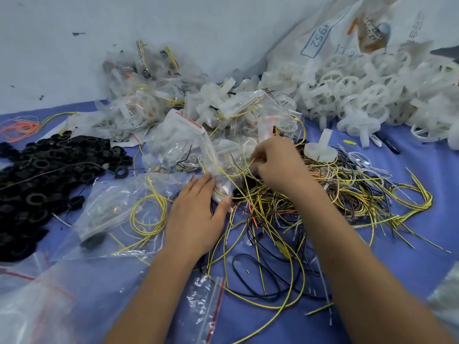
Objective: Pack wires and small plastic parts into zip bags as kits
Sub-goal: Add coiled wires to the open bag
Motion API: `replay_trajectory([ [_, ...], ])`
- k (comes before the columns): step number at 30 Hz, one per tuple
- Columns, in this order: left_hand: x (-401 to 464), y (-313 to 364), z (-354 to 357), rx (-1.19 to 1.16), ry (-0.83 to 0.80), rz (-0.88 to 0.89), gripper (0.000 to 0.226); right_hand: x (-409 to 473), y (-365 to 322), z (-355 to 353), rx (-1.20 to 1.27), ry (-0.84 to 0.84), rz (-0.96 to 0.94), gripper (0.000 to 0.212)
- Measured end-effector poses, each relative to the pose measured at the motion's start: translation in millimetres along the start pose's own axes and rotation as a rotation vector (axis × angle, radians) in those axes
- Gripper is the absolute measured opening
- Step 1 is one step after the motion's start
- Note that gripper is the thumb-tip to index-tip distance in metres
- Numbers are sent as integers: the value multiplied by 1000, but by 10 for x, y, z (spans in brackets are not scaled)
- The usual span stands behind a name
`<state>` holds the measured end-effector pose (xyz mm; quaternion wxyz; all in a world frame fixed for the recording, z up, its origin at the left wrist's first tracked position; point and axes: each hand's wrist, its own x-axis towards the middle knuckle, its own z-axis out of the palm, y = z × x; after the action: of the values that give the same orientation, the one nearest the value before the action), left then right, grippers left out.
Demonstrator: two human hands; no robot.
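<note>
Landmark: the wire tangle (285, 214). At its left edge my left hand (196, 214) pinches a zip bag (218, 155), thumb under. Above the tangle my right hand (275, 165), fingers curled, pinches yellow wires (238, 170) at the bag mouth. Judgement: hold the mouth wide and feed ends first. Little free room; black rings (37, 175) far left, white plastic parts (360, 95) behind.

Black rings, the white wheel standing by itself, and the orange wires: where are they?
black rings (37, 175): head view, middle of the pile.
white wheel (320, 148): head view, its round base.
orange wires (21, 129): head view, middle of the bundle.
</note>
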<state>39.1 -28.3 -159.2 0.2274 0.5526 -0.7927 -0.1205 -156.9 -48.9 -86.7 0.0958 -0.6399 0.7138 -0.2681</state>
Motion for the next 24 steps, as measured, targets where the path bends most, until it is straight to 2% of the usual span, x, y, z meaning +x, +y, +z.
replay_trajectory([
  [3,1,14,-12,-15,1,-5,65,4,-93,149,-46,-17,-85,30],
  [6,-4,18,-28,-53,12,-7,65,53,-103,163,-31,-92,-137,35],
  [8,-16,14,-35,-80,17,-6,66,103,-48,73,65,-206,-144,31],
  [10,-27,14,-40,-124,27,-10,68,161,23,-65,278,-308,-101,20],
  [11,-26,16,-42,-162,38,-16,68,217,65,-123,406,-274,-50,15],
  [13,-18,28,-51,-262,80,-41,65,396,181,-187,592,-4,131,17],
  [14,-13,34,-58,-316,116,-55,61,491,248,-205,526,175,222,19],
  [15,-12,39,-64,-366,167,-67,55,577,327,-208,358,324,284,20],
  [16,-11,41,-68,-405,236,-77,48,640,401,-203,178,407,321,22],
  [17,-11,37,-74,-430,307,-94,41,688,452,-188,39,411,329,27],
  [19,-1,25,-81,-449,397,-153,28,781,504,-129,-110,303,295,38],
  [21,17,4,-71,-453,405,-203,16,855,497,-56,-132,236,238,52],
  [24,28,-12,-65,-454,390,-222,14,955,466,56,-97,171,155,71],
])
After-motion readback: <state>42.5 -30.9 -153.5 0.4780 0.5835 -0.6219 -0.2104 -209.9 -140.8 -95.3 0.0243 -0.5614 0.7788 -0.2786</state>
